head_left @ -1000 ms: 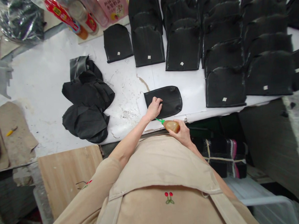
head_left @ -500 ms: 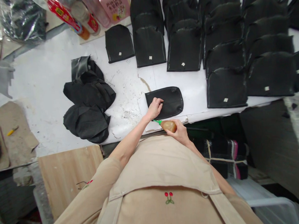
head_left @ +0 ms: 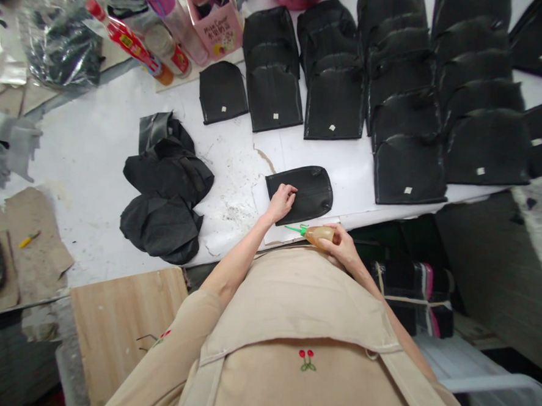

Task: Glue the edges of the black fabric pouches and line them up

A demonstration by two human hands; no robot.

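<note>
A black leather piece (head_left: 308, 192) with one rounded end lies flat near the front edge of the white table (head_left: 88, 153). My left hand (head_left: 281, 201) rests on its left part with fingers curled, pressing it down. My right hand (head_left: 342, 247) is closed round a small amber glue bottle (head_left: 319, 234) with a green nozzle that points left, just below the piece's front edge and off the table edge.
Rows of overlapping black leather pieces (head_left: 402, 97) with small white tags fill the table's right and back. A heap of black fabric (head_left: 164, 185) lies left of my hand. Bottles (head_left: 125, 37) and a pink box (head_left: 216, 22) stand at the back. A wooden board (head_left: 127, 328) sits lower left.
My right hand with the glue bottle has drawn back slightly right, away from the piece's front edge. My left hand stays on the piece. The camera has tilted a little.
</note>
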